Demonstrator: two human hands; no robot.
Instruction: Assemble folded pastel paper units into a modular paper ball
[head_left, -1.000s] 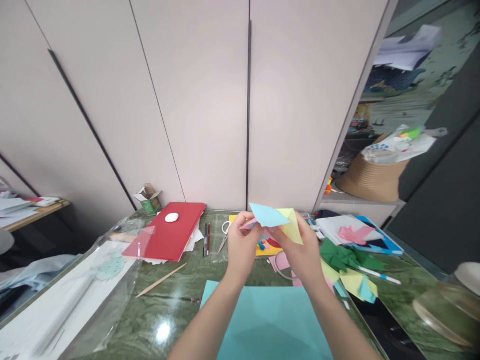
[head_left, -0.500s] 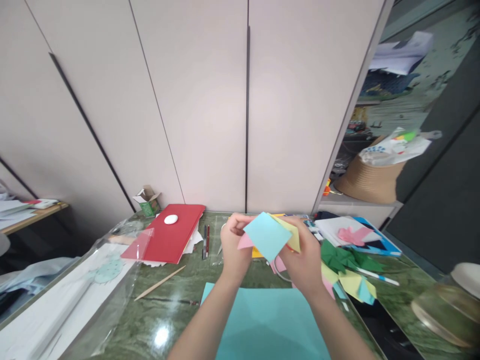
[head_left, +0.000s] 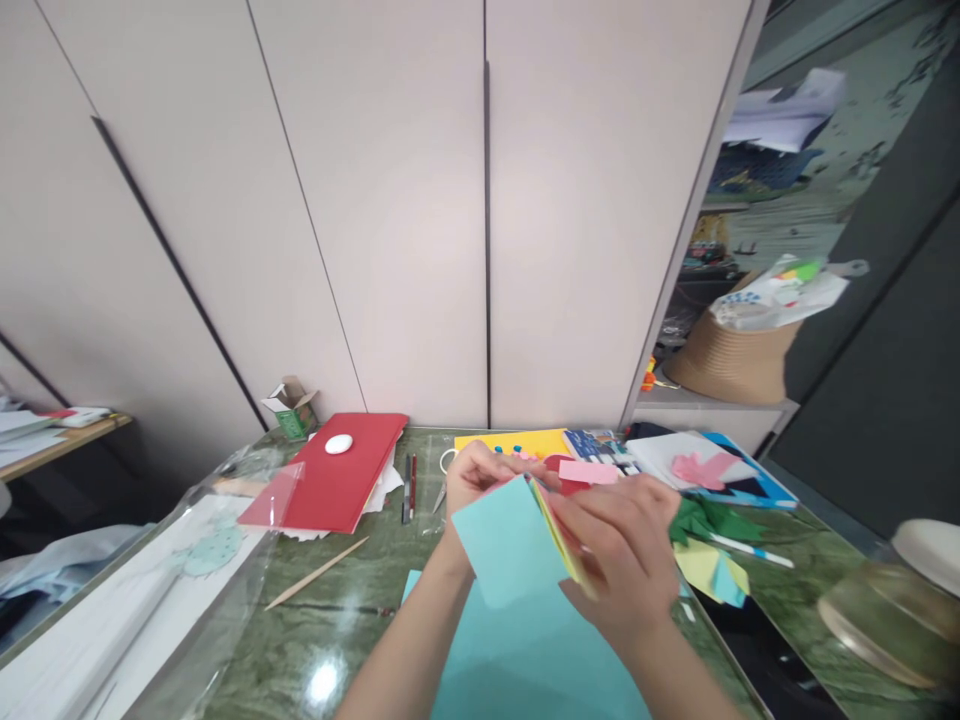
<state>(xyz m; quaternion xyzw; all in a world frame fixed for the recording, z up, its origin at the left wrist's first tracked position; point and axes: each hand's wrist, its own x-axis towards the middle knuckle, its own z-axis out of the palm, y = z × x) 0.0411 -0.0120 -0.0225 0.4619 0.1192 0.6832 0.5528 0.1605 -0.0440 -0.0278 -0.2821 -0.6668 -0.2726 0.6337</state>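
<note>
Between my two hands is a small stack of square paper sheets, a light blue sheet (head_left: 510,545) facing me with yellow and pink edges behind it. My left hand (head_left: 474,490) grips the stack at its upper left side, thumb and fingers closed. My right hand (head_left: 626,550) is closed on the stack's right edge, where the yellow sheet (head_left: 559,535) shows fanned slightly apart from the blue. Below lies a large turquoise sheet (head_left: 532,660) on the table. Fingertips on the far side of the stack are partly hidden.
On the green table (head_left: 330,630) lie a red folder (head_left: 337,490), a wooden stick (head_left: 316,572), pens (head_left: 409,488) and scissors (head_left: 441,490). To the right are green paper pieces (head_left: 701,518), folded yellow paper (head_left: 709,568), a black phone-like slab (head_left: 765,650) and a glass jar (head_left: 892,610).
My hands have turned the stack and moved it slightly lower and left. The right hand has rotated, its back now showing, and a pink strip behind the hands has come into view.
</note>
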